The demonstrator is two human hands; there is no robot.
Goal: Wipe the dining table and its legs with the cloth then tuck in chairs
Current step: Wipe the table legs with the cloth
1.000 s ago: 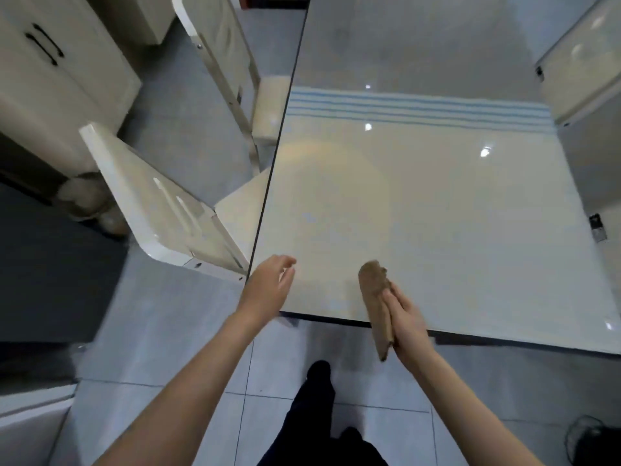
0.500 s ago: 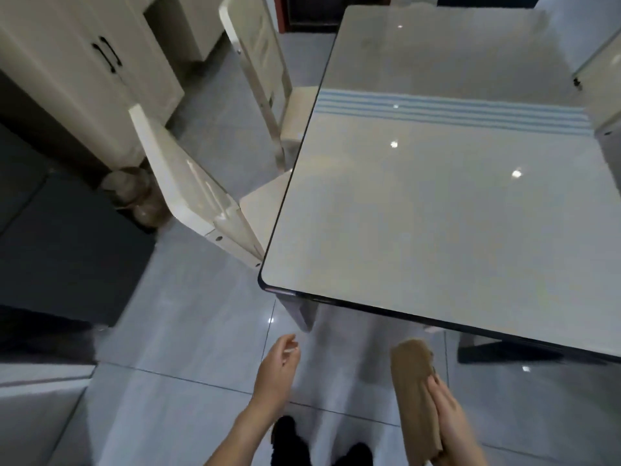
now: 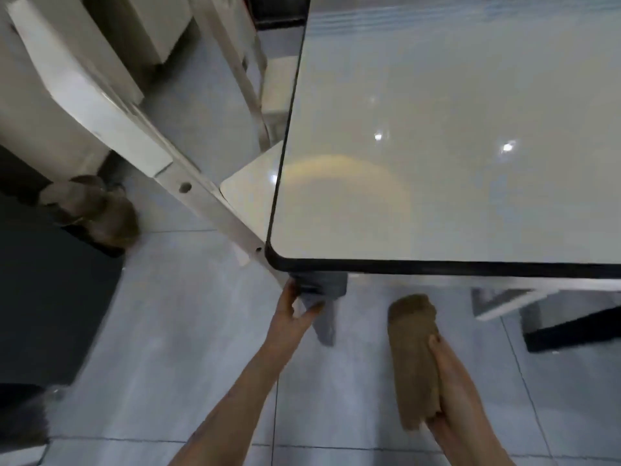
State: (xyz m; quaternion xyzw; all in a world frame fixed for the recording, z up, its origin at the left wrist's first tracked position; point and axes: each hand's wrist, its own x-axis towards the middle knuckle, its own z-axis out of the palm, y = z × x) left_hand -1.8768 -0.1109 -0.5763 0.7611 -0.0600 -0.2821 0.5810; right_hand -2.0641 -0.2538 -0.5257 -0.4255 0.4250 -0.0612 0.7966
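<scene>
Left hand (image 3: 297,312): fingers curled round grey table leg (image 3: 324,285) under corner of glossy white black-edged table (image 3: 437,183). Right hand (image 3: 448,381): fingers grip folded brown cloth (image 3: 415,348), beside leg, apart.

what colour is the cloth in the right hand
Brown: the cloth, gripped by the right hand, shows best in the head view.

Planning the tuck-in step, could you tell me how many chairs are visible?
2: the nearer chair at the table's left corner, the farther chair behind it. Others may be hidden.
</scene>
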